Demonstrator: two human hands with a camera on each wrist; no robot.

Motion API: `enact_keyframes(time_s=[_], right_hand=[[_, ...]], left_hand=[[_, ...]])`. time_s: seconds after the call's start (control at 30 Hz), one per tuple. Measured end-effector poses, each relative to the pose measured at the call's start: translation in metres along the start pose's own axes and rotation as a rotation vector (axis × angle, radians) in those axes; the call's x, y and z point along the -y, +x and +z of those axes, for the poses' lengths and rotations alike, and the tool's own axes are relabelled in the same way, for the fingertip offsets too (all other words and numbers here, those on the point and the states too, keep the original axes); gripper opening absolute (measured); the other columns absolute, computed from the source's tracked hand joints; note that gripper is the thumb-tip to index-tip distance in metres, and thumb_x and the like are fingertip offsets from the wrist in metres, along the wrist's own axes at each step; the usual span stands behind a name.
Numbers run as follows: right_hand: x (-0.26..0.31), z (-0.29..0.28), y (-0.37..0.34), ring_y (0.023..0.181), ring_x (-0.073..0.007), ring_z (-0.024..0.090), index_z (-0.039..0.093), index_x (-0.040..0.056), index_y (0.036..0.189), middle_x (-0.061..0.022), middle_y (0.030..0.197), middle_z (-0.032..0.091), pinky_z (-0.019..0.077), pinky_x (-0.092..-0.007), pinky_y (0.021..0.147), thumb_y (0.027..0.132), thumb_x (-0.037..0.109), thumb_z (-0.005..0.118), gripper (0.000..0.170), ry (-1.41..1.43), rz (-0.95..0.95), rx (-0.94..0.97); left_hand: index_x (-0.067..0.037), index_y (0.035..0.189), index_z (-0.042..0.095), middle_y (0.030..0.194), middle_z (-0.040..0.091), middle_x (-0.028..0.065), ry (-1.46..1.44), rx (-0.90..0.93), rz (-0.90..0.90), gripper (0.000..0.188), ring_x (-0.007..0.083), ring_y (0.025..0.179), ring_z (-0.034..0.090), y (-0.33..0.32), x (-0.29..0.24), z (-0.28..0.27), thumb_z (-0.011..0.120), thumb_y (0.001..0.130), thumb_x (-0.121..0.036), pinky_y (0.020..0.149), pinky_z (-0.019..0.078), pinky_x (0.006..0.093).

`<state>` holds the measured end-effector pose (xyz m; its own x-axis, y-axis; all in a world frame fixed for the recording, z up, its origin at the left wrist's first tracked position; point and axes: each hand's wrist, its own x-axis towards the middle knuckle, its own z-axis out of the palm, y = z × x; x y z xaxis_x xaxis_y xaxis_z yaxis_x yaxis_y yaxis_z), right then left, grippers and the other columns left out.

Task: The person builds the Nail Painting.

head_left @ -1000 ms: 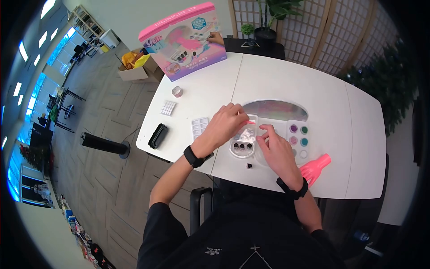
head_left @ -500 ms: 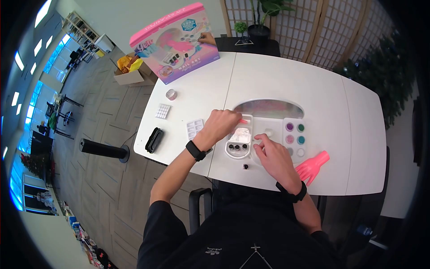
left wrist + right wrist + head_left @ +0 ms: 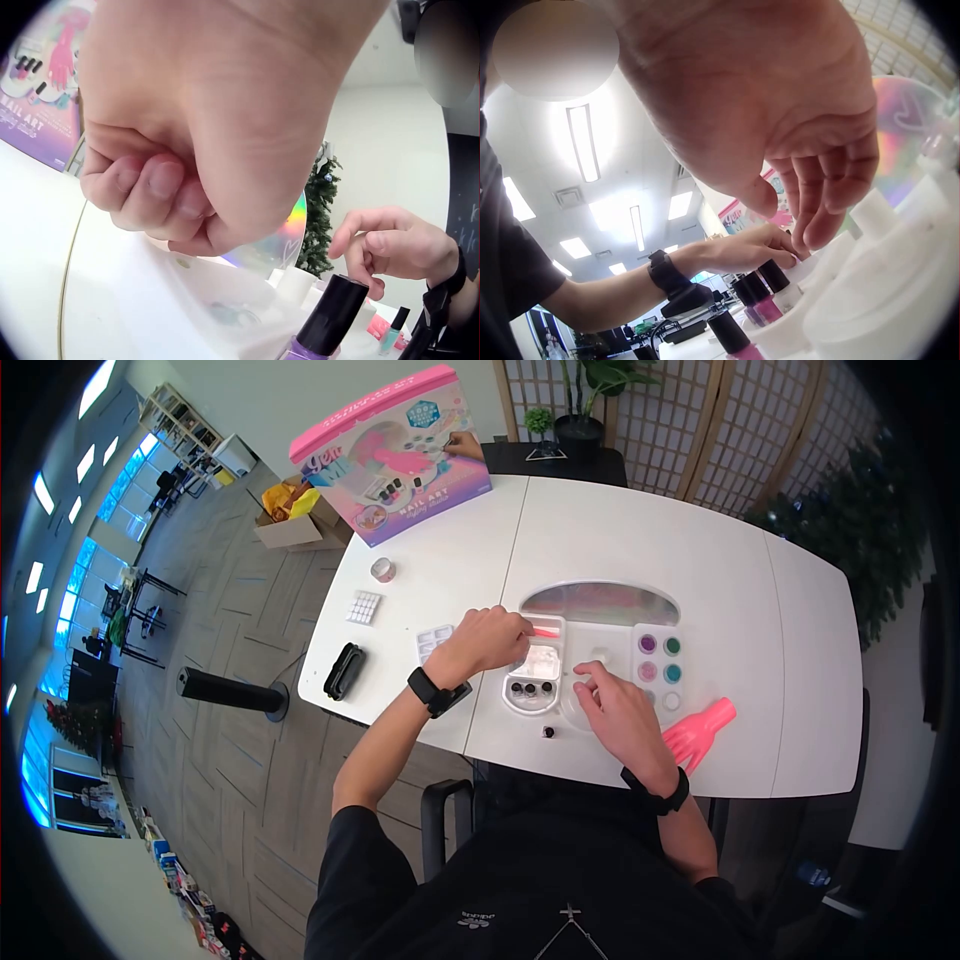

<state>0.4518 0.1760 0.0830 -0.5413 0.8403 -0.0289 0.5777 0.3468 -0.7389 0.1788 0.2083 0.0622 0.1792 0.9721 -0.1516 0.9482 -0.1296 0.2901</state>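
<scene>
My left hand [image 3: 490, 639], fingers curled, is at the left edge of a white compartment tray [image 3: 559, 672]. A thin pink stick [image 3: 546, 632] lies along the tray's back compartment, its left end at the fingertips; my curled fingers hide the grip in the left wrist view. Black-capped nail polish bottles [image 3: 530, 688] stand in the tray's front, one of them a purple bottle [image 3: 334, 315]. My right hand [image 3: 622, 717] hovers with loosely bent fingers over white round parts, holding nothing. A pink plastic model hand [image 3: 702, 732] lies beside my right wrist.
A curved mirror [image 3: 600, 605] stands behind the tray. Glitter pots [image 3: 648, 644] sit to the right, and a single polish bottle [image 3: 548, 732] near the front edge. Further left are a white mould tray [image 3: 432, 640], a black case [image 3: 345, 671], a small jar [image 3: 383, 570] and a box [image 3: 395, 455].
My left hand has drawn back leftward and lower, and the pink stick now lies further left in the tray. The right hand has stayed nearly in place; the head view has shifted slightly.
</scene>
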Motion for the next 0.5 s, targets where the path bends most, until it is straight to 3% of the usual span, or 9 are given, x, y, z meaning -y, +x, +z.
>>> enact_keyframes(time_s=[0.5], right_hand=[[-0.007,-0.002,-0.002,0.086,-0.04,0.076,0.067,0.0032,0.126,-0.0199,0.098,0.079,0.0586,-0.048,0.076,0.112,0.019,0.06,0.022,-0.019,-0.012,-0.031]], left_hand=[[-0.019,0.133,0.082,0.095,0.081,0.0208,-0.143,0.063,-0.029,0.045,0.0405,0.09,0.078,-0.002,-0.005,-0.013,0.053,0.098,-0.017,0.089,0.0613,0.0522]])
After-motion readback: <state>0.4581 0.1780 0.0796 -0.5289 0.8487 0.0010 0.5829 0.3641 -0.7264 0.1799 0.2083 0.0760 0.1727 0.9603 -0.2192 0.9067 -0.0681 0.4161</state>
